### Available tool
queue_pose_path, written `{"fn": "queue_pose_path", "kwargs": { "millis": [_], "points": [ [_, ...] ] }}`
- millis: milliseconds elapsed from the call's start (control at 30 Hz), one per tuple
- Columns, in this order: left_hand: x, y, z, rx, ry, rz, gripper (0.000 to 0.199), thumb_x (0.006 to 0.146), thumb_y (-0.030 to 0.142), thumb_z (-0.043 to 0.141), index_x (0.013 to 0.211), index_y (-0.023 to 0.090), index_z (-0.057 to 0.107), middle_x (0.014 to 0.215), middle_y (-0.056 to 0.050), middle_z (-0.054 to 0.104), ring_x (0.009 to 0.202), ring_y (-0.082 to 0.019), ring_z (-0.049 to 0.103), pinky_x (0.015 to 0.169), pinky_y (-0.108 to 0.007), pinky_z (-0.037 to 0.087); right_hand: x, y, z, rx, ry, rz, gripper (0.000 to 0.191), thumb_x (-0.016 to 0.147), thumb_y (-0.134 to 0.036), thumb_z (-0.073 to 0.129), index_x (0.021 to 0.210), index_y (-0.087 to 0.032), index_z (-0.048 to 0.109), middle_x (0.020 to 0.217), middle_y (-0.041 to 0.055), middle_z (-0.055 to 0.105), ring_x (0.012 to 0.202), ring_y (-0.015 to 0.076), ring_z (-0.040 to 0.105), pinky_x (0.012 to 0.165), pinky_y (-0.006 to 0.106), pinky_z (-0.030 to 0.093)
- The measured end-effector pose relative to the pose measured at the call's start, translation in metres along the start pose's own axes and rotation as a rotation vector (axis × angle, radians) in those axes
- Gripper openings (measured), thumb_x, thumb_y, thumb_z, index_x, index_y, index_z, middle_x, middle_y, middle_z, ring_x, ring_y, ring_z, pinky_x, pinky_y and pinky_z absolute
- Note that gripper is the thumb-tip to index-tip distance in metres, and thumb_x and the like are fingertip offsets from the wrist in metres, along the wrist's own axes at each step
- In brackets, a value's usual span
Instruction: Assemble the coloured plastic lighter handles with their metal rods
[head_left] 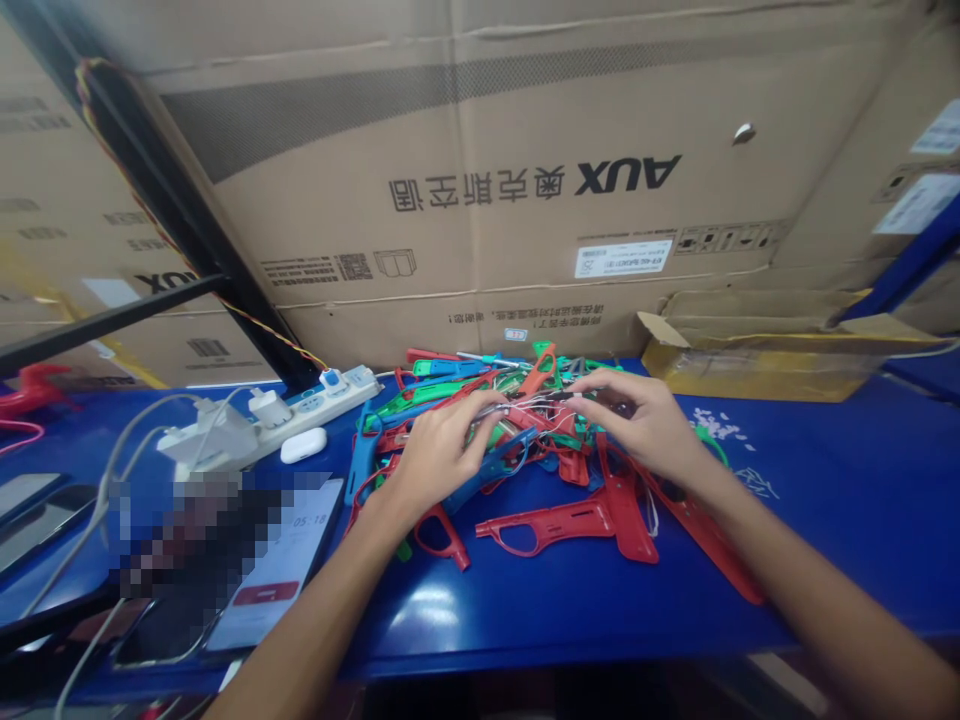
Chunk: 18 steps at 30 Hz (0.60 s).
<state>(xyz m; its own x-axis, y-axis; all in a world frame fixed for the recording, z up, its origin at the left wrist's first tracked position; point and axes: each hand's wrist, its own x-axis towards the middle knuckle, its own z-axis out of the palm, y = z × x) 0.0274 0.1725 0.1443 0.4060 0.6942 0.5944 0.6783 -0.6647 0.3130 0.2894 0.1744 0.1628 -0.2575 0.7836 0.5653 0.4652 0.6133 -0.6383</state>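
My left hand (448,445) is closed in a pinch above a pile of coloured plastic shells, at the end of some thin white wires (531,402). Opposite it, my right hand (646,420) pinches a small dark part (561,396), which the wires seem to run to. The shells below are long, gun-shaped casings with finger loops, in red, green and blue. A red shell (555,525) lies in front of the pile, and a blue shell (491,468) is right beside my left fingers. My fingers hide part of what they hold.
A white power strip (330,398) with plugged-in chargers and an earbud case (304,445) are on the left, near phones (274,570). An open cardboard box (757,360) stands back right, near small pale scraps (718,425). Large cardboard (480,120) walls the back of the blue table (525,620).
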Motion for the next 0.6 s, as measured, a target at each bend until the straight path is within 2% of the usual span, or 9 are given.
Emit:
{"fn": "queue_pose_path", "kwargs": {
  "millis": [133,233,400,500,600],
  "points": [
    [-0.001,0.003,-0.003,0.035,-0.013,0.000,0.025,0.100,0.025,0.051,0.120,0.022,0.066,0.093,-0.002,0.078,0.071,-0.017,0.071,0.068,-0.028,0.051,-0.001,-0.001,0.000,0.033,-0.039,0.008,0.022,0.092,-0.043,0.069,0.096,-0.021,0.072,0.081,0.0002,0.070,0.055,0.0107,0.049,0.053,0.028,0.039],
    [-0.001,0.001,-0.003,0.051,-0.014,0.025,0.026,0.103,0.028,0.048,0.121,0.021,0.066,0.094,-0.002,0.078,0.076,-0.017,0.073,0.070,-0.028,0.053,-0.001,0.000,0.001,0.013,-0.050,-0.001,0.023,0.094,-0.043,0.067,0.097,-0.021,0.072,0.086,0.0015,0.072,0.059,0.0121,0.054,0.056,0.028,0.041],
    [0.003,-0.001,-0.009,0.099,-0.030,0.162,0.027,0.104,0.025,0.047,0.124,0.022,0.065,0.111,-0.006,0.077,0.101,-0.021,0.074,0.083,-0.032,0.058,0.003,0.002,-0.007,-0.130,-0.098,-0.108,0.020,0.097,-0.039,0.061,0.099,-0.023,0.073,0.092,0.0034,0.074,0.070,0.0158,0.061,0.065,0.030,0.045],
    [0.003,0.008,-0.021,0.156,-0.056,0.229,0.028,0.105,0.025,0.047,0.125,0.022,0.065,0.115,-0.008,0.076,0.104,-0.023,0.073,0.083,-0.036,0.060,0.000,-0.008,-0.021,-0.183,-0.167,-0.148,0.020,0.098,-0.039,0.060,0.100,-0.025,0.073,0.092,0.0032,0.075,0.071,0.0162,0.063,0.065,0.030,0.047],
    [-0.010,0.023,-0.034,0.193,-0.062,0.250,0.027,0.106,0.025,0.046,0.127,0.022,0.062,0.117,-0.008,0.075,0.103,-0.023,0.074,0.081,-0.037,0.061,-0.019,-0.024,-0.028,-0.210,-0.187,-0.172,0.019,0.099,-0.039,0.060,0.101,-0.025,0.073,0.095,0.0040,0.075,0.076,0.0176,0.066,0.069,0.031,0.051]
  ]
}}
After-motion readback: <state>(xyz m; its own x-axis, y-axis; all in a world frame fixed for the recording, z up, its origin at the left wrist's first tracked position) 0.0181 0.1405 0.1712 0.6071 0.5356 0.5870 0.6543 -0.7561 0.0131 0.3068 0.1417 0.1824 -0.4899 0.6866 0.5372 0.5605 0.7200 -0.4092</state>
